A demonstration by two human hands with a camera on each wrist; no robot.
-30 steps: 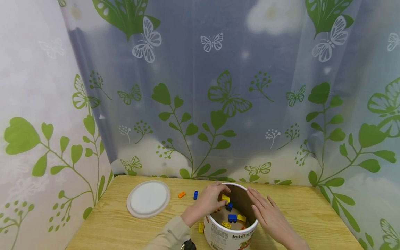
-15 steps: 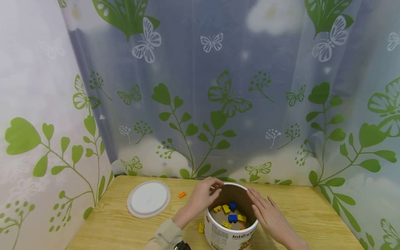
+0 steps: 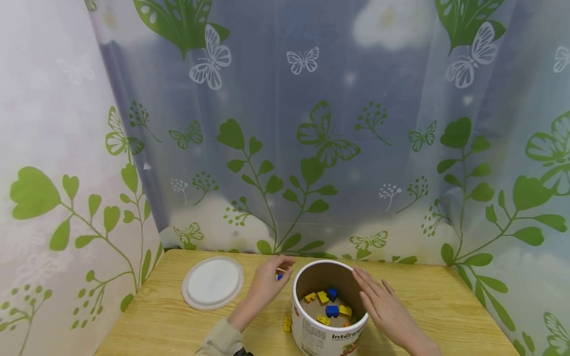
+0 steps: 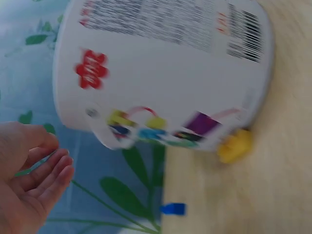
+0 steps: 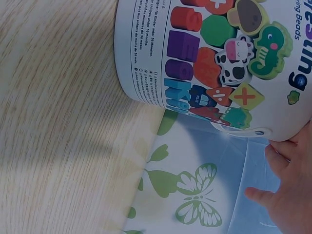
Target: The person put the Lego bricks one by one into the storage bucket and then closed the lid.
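A white round bucket [image 3: 327, 333] with printed sides stands on the table, its top uncovered. Inside lie several toy bricks, among them a blue brick [image 3: 331, 311] and a yellow brick [image 3: 322, 297]. My left hand [image 3: 266, 283] is in the air left of the bucket, fingers loosely bent and holding nothing; the left wrist view shows its bare fingertips [image 4: 62, 168]. Another blue brick [image 4: 173, 209] lies on the table, partly covered by that hand in the head view. With straight fingers, my right hand [image 3: 385, 306] rests against the bucket's right rim.
A white round lid [image 3: 213, 283] lies at the table's back left. Beside the bucket's left side sits a yellow brick [image 3: 287, 324]. Behind the wooden table [image 3: 427, 296] hangs a printed curtain [image 3: 276, 148].
My left hand has moved out of the bucket and to the left, away from its rim. More bricks inside now show. The orange brick on the table is hidden behind that hand. My right hand stays.
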